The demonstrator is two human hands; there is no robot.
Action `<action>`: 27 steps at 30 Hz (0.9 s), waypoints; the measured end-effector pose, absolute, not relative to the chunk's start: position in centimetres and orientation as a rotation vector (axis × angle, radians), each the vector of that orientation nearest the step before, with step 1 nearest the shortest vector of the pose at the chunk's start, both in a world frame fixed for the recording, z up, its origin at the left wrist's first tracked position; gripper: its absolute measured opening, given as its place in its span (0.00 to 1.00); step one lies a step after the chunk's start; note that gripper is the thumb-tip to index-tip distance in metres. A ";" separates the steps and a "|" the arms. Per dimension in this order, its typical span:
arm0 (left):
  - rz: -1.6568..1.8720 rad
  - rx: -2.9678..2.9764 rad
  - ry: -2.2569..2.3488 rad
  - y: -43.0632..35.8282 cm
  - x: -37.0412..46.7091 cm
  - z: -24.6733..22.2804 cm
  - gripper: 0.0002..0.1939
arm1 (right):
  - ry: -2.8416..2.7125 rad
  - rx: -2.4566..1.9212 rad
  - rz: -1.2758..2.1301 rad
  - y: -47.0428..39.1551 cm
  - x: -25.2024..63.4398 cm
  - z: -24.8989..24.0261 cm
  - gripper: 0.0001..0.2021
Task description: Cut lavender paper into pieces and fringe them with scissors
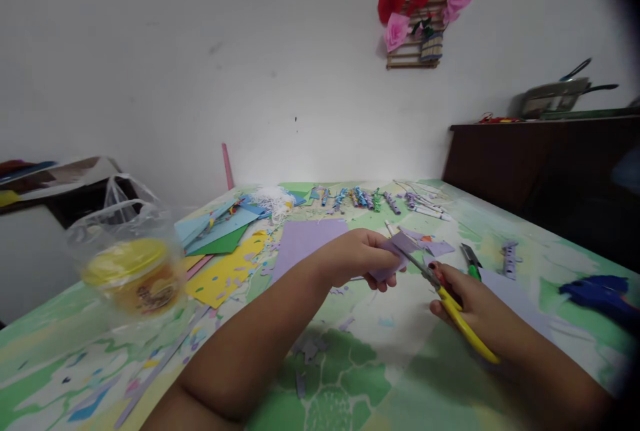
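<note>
My left hand [363, 259] pinches a small piece of purple paper [401, 242] above the middle of the table. From the right, my right hand [465, 294] grips yellow-handled scissors [467, 330], whose blades meet the edge of that piece. A larger purple sheet [307, 241] lies flat behind my left forearm. Beyond my hands are purple offcuts [440, 248] and a cutter knife [471, 261] with a green part. Small purple scraps [311, 346] lie on the tablecloth nearer to me.
At left stands a yellow-lidded tub [137, 278] in a clear plastic bag. Colored sheets [225, 224], white shredded strands [275, 201] and several decorated paper rolls [363, 198] lie toward the wall. A blue object [595, 291], perhaps a glue gun, lies at right, near a purple roll [509, 259].
</note>
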State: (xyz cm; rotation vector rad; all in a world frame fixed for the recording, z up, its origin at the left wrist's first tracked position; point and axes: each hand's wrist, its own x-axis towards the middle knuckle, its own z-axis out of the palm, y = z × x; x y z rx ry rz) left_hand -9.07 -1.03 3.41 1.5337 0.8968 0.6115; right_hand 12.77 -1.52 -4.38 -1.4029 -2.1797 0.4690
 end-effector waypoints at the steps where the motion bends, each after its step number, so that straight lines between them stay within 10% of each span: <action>1: 0.609 1.550 0.896 -1.1 -9.0 3.4 0.04 | -2.188 -1.402 0.451 -1.6 12.8 -4.3 0.09; 27: 0.866 2.026 1.142 -2.0 -8.5 3.2 0.11 | -2.225 -1.344 0.533 -2.0 12.7 -4.3 0.11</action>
